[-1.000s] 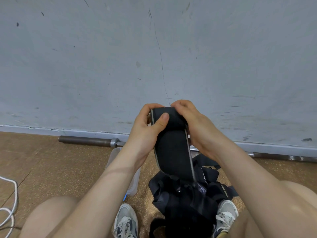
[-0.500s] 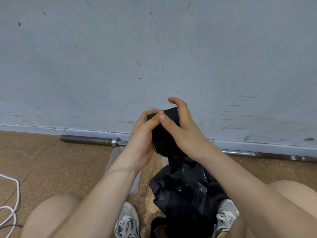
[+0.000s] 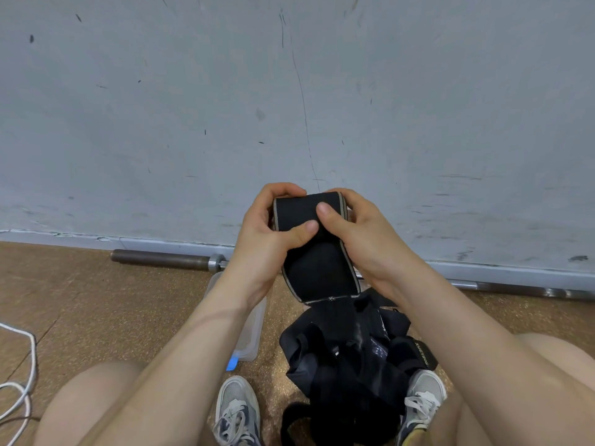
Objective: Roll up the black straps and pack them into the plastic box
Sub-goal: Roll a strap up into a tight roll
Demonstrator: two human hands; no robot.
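Fingers (image 3: 283,192) of the left hand (image 3: 262,233) and the right hand (image 3: 360,233) curl round a partly rolled black strap (image 3: 317,268), thumbs pressing its front, its stitched end hanging loose, held up above and right of the plastic box (image 3: 254,329). That box sits on the floor (image 3: 112,317), mostly hidden behind the left forearm; its contents cannot be told. A pile of black straps (image 3: 347,365) lies just right of the box.
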